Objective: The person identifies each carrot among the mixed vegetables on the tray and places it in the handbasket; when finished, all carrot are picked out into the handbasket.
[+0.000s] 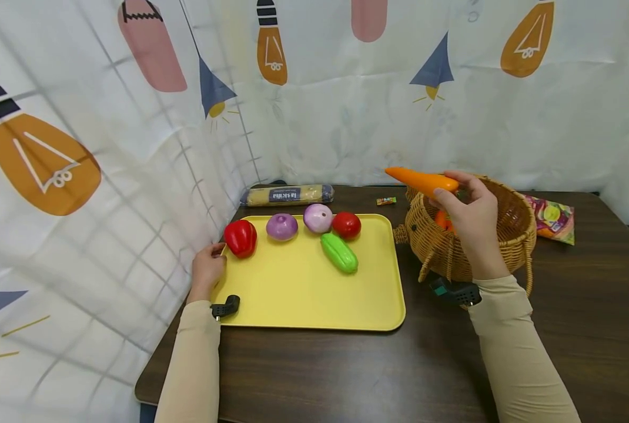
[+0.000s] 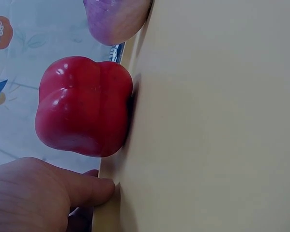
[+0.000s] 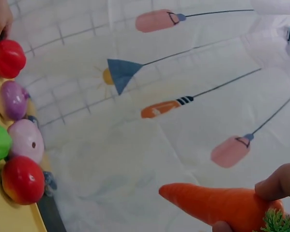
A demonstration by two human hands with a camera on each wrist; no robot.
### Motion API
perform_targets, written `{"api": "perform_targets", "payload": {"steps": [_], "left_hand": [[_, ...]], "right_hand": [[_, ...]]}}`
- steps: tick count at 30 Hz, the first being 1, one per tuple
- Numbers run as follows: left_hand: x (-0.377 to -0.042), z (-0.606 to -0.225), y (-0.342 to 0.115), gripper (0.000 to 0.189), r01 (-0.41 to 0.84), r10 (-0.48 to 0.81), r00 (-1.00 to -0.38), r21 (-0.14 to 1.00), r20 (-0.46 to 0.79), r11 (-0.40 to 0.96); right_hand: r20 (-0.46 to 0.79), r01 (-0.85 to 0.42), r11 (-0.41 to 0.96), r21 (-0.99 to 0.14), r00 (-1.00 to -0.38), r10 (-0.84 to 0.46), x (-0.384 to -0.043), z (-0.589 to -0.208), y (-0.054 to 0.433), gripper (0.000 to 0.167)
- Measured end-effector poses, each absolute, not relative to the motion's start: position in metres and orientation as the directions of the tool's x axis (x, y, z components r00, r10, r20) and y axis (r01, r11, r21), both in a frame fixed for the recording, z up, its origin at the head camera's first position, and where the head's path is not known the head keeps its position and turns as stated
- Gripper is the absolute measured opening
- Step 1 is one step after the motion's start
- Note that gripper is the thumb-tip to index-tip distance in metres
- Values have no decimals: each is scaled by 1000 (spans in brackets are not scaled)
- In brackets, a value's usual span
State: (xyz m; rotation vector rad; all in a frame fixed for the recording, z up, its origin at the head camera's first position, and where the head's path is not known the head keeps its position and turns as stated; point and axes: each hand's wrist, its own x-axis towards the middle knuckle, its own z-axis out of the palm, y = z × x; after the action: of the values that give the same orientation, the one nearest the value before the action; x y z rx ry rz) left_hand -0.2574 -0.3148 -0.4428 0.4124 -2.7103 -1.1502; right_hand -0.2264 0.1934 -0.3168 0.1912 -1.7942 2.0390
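My right hand point(image 1: 475, 220) grips a toy carrot point(image 1: 417, 178) at its thick end, above the wicker basket point(image 1: 420, 235). The carrot's tip points left, and green leaf tufts point(image 3: 280, 221) show in the right wrist view. At the left edge of the yellow tray point(image 1: 293, 294), my left hand point(image 1: 207, 270) pinches the rim, thumb on top. Beside it on the tray sits a red bell pepper point(image 1: 240, 238). A purple onion point(image 1: 281, 227), a paler onion point(image 1: 317, 218), a tomato point(image 1: 347, 225) and a green cucumber-shaped vegetable point(image 1: 339, 252) lie farther right.
More orange pieces point(image 1: 441, 220) lie inside the basket. Behind the tray is a pasta packet point(image 1: 288, 195), with a small wrapped candy point(image 1: 385, 201) to its right. A colourful snack bag point(image 1: 555, 220) lies right of the basket. Printed curtains point(image 1: 335, 129) hang behind the dark table point(image 1: 314, 370).
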Motion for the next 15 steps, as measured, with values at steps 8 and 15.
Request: {"api": "perform_targets", "payload": {"steps": [8, 15], "left_hand": [[-258, -443, -314, 42, -197, -324, -945, 738, 32, 646], [-257, -443, -314, 42, -199, -323, -946, 739, 27, 644]], "right_hand": [[334, -383, -147, -912, -901, 278, -226, -315, 218, 36], [303, -388, -209, -898, -888, 346, -226, -313, 243, 34]]}}
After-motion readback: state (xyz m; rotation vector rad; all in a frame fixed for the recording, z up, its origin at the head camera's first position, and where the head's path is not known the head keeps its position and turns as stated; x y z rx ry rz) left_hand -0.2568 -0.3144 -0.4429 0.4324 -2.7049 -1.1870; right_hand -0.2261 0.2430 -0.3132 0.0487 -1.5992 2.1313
